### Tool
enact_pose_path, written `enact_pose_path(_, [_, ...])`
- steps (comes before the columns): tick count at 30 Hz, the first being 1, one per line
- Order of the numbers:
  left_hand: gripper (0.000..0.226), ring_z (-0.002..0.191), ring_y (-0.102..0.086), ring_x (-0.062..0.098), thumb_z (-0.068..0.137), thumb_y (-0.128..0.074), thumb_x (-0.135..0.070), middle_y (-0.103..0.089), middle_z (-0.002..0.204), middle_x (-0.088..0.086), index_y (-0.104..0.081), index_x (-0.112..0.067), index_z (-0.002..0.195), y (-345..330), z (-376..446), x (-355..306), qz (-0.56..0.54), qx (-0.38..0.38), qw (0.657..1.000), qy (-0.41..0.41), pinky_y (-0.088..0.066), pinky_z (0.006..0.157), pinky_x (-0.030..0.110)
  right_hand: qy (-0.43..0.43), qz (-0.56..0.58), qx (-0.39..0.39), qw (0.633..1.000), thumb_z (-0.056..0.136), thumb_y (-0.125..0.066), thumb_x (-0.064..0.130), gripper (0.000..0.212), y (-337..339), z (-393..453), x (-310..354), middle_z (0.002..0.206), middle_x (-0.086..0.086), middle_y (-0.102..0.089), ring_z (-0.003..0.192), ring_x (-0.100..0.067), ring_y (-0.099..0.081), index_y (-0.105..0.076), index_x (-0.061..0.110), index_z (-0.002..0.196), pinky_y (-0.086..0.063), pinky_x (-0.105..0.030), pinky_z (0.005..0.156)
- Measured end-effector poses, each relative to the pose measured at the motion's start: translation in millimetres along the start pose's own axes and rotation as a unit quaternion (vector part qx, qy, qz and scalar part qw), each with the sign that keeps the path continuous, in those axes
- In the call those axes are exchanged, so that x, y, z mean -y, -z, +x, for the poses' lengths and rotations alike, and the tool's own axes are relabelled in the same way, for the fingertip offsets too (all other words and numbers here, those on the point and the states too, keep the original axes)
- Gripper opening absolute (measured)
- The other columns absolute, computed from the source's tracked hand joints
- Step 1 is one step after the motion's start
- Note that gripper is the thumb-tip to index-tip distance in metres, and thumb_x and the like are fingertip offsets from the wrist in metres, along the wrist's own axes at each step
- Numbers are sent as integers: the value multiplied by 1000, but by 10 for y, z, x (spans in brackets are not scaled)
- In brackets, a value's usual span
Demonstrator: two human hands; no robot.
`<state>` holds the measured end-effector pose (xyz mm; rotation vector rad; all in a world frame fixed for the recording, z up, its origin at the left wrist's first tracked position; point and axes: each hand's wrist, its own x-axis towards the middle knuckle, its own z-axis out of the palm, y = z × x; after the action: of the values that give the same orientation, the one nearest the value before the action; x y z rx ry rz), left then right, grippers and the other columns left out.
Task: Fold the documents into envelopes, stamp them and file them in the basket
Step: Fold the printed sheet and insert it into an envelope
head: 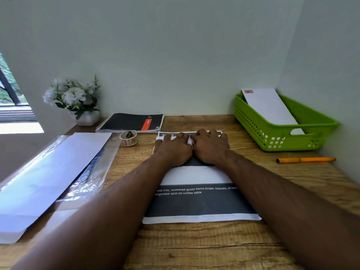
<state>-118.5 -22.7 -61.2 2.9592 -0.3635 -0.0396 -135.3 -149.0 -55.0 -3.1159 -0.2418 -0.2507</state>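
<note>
A printed document [196,203] with dark bands and white text lies on the wooden desk in front of me. My left hand [173,148] and my right hand [211,147] lie side by side on its far end, fingers pressing down on a turned-over white edge of the paper. A stack of white envelopes [48,172] lies in clear plastic wrap at the left. A roll of stamps [129,138] sits just left of the document's far corner. The green basket [282,139] at the back right holds one stamped envelope [270,108].
An orange pen [305,160] lies to the right of the document, near the wall. A black spiral notebook [132,122] and a white pot of flowers [78,98] stand at the back left. Walls close the desk at the back and right.
</note>
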Motion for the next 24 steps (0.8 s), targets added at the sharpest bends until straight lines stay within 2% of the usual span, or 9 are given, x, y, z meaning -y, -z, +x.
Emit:
enact_pose_path(6, [56,145,-17,32,97,-20,-38,-16,160,-9,-19,-26,152,-18,-10,6,15,-7,1000,1,-16,111,55,-60,-32,-34,997,92,-38,23,37,28,-43,-197,132,-6,-48,122,-31,-44,-56,14,123,-35,-47,97])
enact_pose_path(10, [55,145,-15,35,98,-19,-38,-13,161,-9,-17,-29,152,-14,-19,20,8,-2,1000,-9,-14,112,56,-90,-81,-31,992,88,-44,16,29,93,-113,-420,121,-11,-56,110,-29,-55,-65,11,107,-44,-39,90])
enact_pose_path(13, [54,146,-10,37,99,-17,-40,-7,162,-10,-13,-34,153,-1,-23,16,10,13,1000,-14,-11,112,57,-87,-117,-75,987,89,-42,15,35,111,-87,-348,129,-15,-52,118,-31,-49,-58,8,120,-38,-39,98])
enact_pose_path(15, [55,146,-9,38,100,-17,-41,-7,162,-9,-12,-34,153,5,3,6,16,18,1000,-13,-11,112,58,-27,-84,-107,990,91,-41,16,42,76,9,-225,135,-18,-47,122,-33,-46,-47,3,131,-36,-41,102])
enact_pose_path(18, [54,144,-15,39,100,-16,-41,-13,161,-8,-15,-31,153,7,31,-26,27,14,1000,-9,-15,109,61,57,26,-14,998,96,-39,18,35,-60,105,-99,126,-20,-50,114,-34,-52,-51,0,124,-42,-41,94])
enact_pose_path(21, [50,142,-19,40,100,-20,-36,-24,157,-5,-24,-27,149,12,22,-54,35,6,999,-4,-18,107,61,42,65,19,997,99,-35,18,32,-151,117,-136,126,-19,-52,116,-33,-50,-52,0,120,-41,-43,96])
enact_pose_path(24, [50,145,-11,40,99,-24,-30,-26,157,-3,-28,-22,148,27,4,-47,75,-15,997,6,-12,109,61,27,70,23,997,100,-32,20,33,-146,118,-133,128,-20,-51,119,-33,-48,-51,0,119,-40,-44,100])
